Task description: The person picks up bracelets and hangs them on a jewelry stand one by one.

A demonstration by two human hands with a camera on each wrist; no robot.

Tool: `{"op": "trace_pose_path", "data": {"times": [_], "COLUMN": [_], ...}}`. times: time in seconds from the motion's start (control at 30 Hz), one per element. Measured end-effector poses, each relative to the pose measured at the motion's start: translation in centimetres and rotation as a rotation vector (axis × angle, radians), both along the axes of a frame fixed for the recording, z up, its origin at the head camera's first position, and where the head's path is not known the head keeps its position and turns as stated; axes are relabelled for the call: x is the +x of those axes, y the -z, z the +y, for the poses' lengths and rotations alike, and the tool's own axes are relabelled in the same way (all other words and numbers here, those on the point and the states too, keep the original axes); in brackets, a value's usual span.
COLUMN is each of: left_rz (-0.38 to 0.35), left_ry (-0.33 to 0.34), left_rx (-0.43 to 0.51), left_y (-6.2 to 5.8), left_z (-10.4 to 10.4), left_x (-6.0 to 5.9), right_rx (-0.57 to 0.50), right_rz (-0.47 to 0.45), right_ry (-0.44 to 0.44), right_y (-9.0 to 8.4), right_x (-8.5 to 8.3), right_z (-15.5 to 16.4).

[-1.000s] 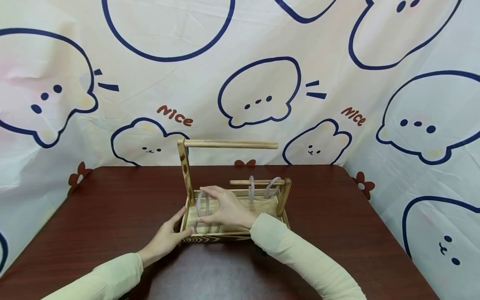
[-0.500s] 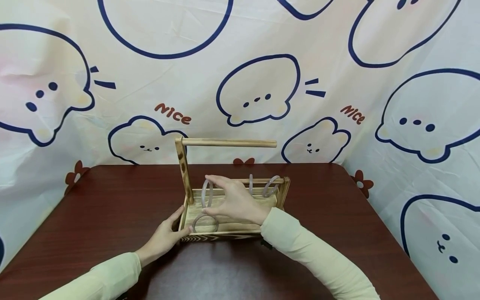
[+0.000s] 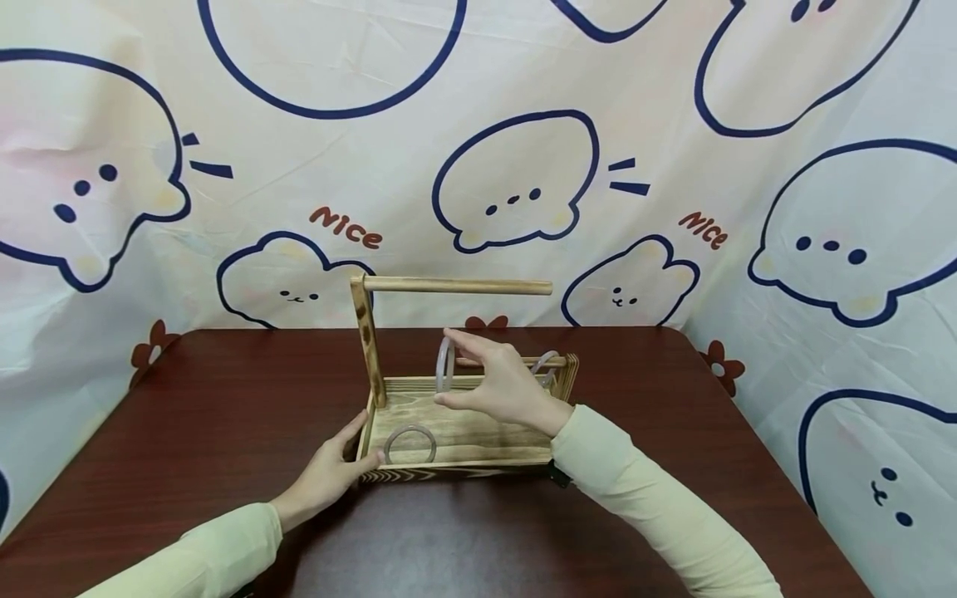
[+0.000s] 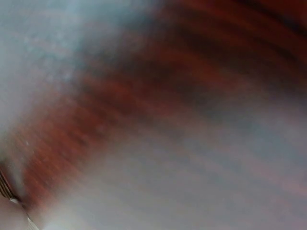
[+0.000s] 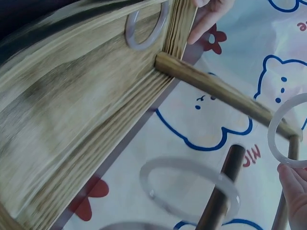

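Observation:
My right hand (image 3: 508,386) pinches a pale translucent bangle (image 3: 439,365) between thumb and fingertips, upright, just left of the free end of the low rod (image 3: 468,363). The rod belongs to a wooden jewelry stand (image 3: 449,423) with a tray base. In the right wrist view, the held bangle (image 5: 272,134) shows at the right edge and another bangle (image 5: 165,165) hangs on the low rod. My left hand (image 3: 326,475) grips the tray's left front corner, thumb over the rim. Near that thumb, a bangle (image 3: 409,428) leans inside the tray.
Above the tray runs a higher bare rod (image 3: 459,286) on a left post (image 3: 368,340). At the low rod's right end hangs a bangle (image 3: 547,362). A dark red table (image 3: 247,399) lies beneath, with a printed curtain (image 3: 404,166) behind.
My right hand has lifted the bangle from the tray's left side, up and rightward to the low rod's free end. The left hand keeps its grip on the corner.

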State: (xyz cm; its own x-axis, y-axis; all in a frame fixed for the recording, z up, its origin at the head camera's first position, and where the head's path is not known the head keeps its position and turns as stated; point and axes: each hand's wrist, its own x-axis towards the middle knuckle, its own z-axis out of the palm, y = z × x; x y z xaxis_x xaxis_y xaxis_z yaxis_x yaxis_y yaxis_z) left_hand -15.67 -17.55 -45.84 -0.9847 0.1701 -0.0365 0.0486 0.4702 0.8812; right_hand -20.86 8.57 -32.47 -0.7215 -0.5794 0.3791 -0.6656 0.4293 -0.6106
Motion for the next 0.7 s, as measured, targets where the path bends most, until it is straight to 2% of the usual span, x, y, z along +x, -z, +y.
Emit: {"op": "trace_pose_path", "data": {"times": [0.27,0.43,0.6,0.7], "left_rz": [-0.02,-0.012,0.012,0.027], "left_ry": [0.012,0.012,0.005,0.0], "left_rx": [0.05,0.033,0.007,-0.014], "left_y": [0.1,0.1,0.1,0.0], "left_z": [0.0,0.0,-0.1,0.0], "left_x": [0.0,0.0,0.0,0.0], "right_rx": [-0.017,-0.013,-0.018,-0.037], "right_rz": [0.023,0.014,-0.022,-0.076], "right_ry": [0.063,0.117,0.154,0.171], "right_y": [-0.3,-0.7,-1.2,-1.4], "right_x": [-0.4,-0.6,-0.8,-1.0], "right_z": [2.1,3.6,4.9,5.7]}}
